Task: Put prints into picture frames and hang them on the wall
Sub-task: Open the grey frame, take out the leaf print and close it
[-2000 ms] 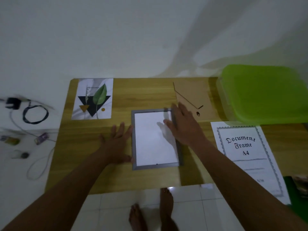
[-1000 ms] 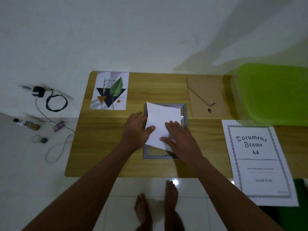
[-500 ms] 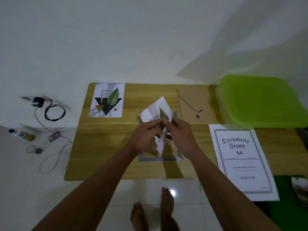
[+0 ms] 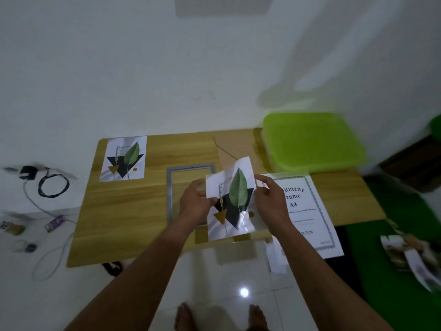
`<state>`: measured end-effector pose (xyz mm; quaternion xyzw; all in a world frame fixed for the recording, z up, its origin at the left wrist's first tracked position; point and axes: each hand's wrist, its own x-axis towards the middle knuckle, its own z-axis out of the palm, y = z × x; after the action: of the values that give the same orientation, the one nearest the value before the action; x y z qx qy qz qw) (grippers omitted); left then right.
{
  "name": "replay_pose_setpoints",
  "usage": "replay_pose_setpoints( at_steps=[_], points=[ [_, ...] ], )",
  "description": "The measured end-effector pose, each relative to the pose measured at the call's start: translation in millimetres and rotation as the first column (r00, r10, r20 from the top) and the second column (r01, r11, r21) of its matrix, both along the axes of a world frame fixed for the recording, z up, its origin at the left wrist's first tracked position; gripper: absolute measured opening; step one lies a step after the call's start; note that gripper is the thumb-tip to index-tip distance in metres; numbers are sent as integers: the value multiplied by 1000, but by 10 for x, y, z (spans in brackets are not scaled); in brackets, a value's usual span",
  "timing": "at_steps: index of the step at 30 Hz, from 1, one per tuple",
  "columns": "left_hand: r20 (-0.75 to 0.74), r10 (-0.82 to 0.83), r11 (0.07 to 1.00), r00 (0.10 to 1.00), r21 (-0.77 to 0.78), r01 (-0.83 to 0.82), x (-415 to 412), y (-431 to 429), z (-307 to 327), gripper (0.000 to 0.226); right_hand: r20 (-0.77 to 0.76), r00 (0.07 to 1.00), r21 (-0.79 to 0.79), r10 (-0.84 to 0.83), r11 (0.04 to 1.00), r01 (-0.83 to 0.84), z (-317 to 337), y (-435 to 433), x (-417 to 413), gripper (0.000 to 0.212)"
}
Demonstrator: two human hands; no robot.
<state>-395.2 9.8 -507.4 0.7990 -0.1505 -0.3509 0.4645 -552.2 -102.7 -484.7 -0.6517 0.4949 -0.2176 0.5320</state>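
Leaf print (image 4: 232, 201) is thin, floppy, already creased; left hand (image 4: 195, 206) and right hand (image 4: 270, 204) fingers pinch its side edges, hold edges lightly to avoid more creases

Exposure: dim overall, greyish cast, colours muted.
Light source: overhead, seen as a small round glare spot on the glossy floor tile (image 4: 244, 292) between the bare feet.
Glare: a white sheen on the lower part of the held leaf print (image 4: 232, 199), washing out its surface there.
Shadows: broad, soft-edged grey shapes on the white wall (image 4: 143, 68), upper right; a darker patch under the print on the bench (image 4: 119, 223).
Blur: motion smear on the green container lid (image 4: 312, 142), the floor cables (image 4: 51, 185) and small items at far left; photo prints at lower right indistinct.
Distortion: wide-angle; bench edges bow, forearms stretch toward the lower corners.
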Motion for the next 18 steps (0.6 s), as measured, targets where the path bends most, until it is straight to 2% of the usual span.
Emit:
replay_pose_setpoints(
  at_steps=[5, 12, 18],
  points=[
    [74, 15, 1000, 997, -8, -14, -554, -293, 6, 59, -54, 998, 35, 25, 999, -23, -45, -337, -659, 37],
    [57, -78, 997, 995, -7, 78, -1370, -877, -326, 69, -202, 973, 40, 109, 994, -103, -429, -923, -1433, 53],
    [176, -135, 991, 975, 38, 130, -1685, -1356, -689, 73, -275, 957, -28, 89, 994, -101, -818, -1375, -1702, 53]
  ],
)
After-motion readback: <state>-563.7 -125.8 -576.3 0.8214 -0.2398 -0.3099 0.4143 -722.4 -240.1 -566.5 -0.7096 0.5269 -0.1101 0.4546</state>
